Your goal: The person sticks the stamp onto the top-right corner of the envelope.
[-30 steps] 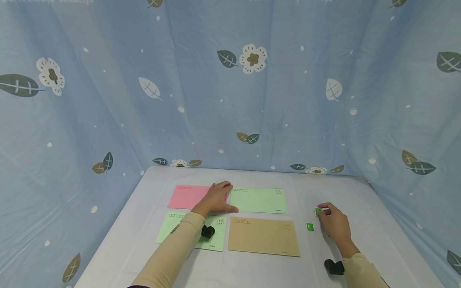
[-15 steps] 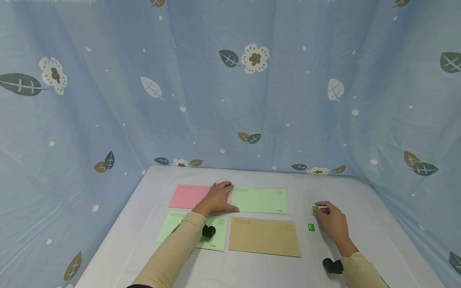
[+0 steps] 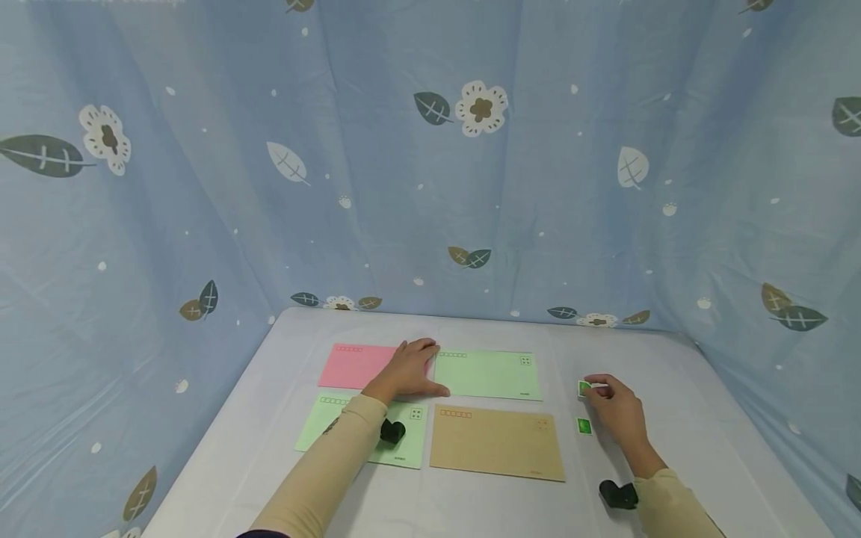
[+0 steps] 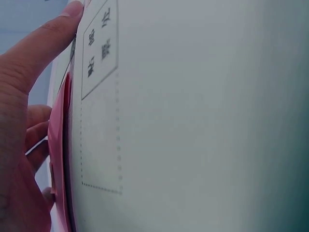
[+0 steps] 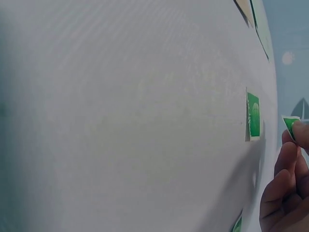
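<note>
We see the right hand (image 3: 619, 415) pinch a stamp (image 3: 582, 388) by its rim, likely sparing its face, toward the table's (image 3: 487, 512) right edge. The left hand (image 3: 405, 371), fingers apart, seemingly steadies a pink envelope (image 3: 358, 366).

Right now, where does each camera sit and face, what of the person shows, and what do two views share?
Head: worn on the head, facing forward and down at the white-topped table; left hand, right hand, beige sleeves show.
Left wrist: worn there, facing a pale paper envelope close up; thumb and fingers show.
Right wrist: worn there, looking across the table; right fingers show.
Shared: head and right wrist show the small green paper stamp pinched by the right hand.
</note>
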